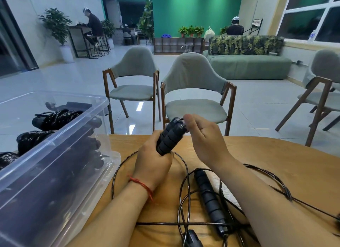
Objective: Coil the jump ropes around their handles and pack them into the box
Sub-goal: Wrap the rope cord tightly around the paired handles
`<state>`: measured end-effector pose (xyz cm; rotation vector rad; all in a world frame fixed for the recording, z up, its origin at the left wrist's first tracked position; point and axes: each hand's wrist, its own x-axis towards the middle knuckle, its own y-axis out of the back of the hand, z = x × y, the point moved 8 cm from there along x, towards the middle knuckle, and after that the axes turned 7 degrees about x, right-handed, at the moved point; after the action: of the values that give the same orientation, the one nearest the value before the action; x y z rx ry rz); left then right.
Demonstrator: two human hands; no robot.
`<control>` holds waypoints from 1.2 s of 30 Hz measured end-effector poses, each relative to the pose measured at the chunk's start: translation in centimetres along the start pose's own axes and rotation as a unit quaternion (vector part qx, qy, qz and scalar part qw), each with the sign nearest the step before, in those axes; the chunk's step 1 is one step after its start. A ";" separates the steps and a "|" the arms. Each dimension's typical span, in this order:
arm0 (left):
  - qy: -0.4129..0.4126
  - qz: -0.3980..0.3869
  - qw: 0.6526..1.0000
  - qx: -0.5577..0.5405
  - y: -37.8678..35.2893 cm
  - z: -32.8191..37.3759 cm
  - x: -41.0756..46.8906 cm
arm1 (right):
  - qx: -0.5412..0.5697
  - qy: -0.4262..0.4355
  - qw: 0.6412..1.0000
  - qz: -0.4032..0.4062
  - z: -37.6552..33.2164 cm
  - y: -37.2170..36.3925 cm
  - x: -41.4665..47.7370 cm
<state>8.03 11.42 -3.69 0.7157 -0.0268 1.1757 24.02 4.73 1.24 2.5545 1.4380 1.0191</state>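
Head view. The left hand (152, 160) is gripping the lower end of two black ribbed jump rope handles (170, 136), held side by side and tilting up and to the right above the near edge of the wooden table (276, 154). A red string bracelet (141, 183) is sitting on that wrist. The right hand (204, 136) is closing at the top caps of the handles, thumb and fingers pinching the thin black cable (184, 175) where it is leaving the caps; the finger contact itself is partly hidden. The rest of the cable is lying in loose, crossing loops on the table beneath both forearms.

A third ribbed handle (209, 197) is lying flat among the loops, between the forearms. A further black handle end (193, 237) is showing at the bottom edge.

The clear plastic box (46, 182) is standing on the table to the left, just beside the left forearm, and is holding several coiled black ropes (55, 118).

Two grey upholstered chairs (195, 92) are standing beyond the table.
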 end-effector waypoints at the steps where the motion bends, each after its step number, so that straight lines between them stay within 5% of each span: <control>1: 0.024 -0.020 0.998 -0.053 -0.3 -0.2 0.0 | -0.003 0.009 1.000 0.004 -0.2 0.1 0.0; 3: 0.068 -0.036 0.981 -0.179 -0.5 -0.7 -0.1 | -0.005 0.018 1.000 0.006 -0.4 -0.1 0.0; 8: 0.136 -0.044 0.874 -0.465 -1.1 -1.6 0.5 | -0.070 -0.024 0.995 -0.061 2.2 -1.9 -0.9; 11: 0.148 -0.057 0.847 -0.507 -1.7 -1.3 0.6 | -0.131 -0.018 0.986 -0.105 2.2 -2.8 -1.2; 20: 0.170 -0.058 0.838 -0.516 -1.2 -0.7 0.5 | -0.228 0.016 0.957 -0.179 1.7 -4.8 -2.1; 25: 0.200 0.002 0.733 -0.650 -0.4 -2.6 1.8 | -0.253 -0.027 0.944 -0.212 2.6 -3.6 -1.5; 33: 0.262 0.092 0.846 -0.456 0.7 -5.5 1.7 | -0.340 -0.024 0.912 -0.230 0.1 1.8 0.8; 36: 0.281 0.097 0.886 -0.356 1.2 -5.5 1.5 | -0.288 -0.014 0.930 -0.230 -1.4 3.0 1.2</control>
<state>5.72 15.77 -6.86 -0.2959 -0.0413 1.4058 25.89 3.52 3.97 1.7141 1.3700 1.1014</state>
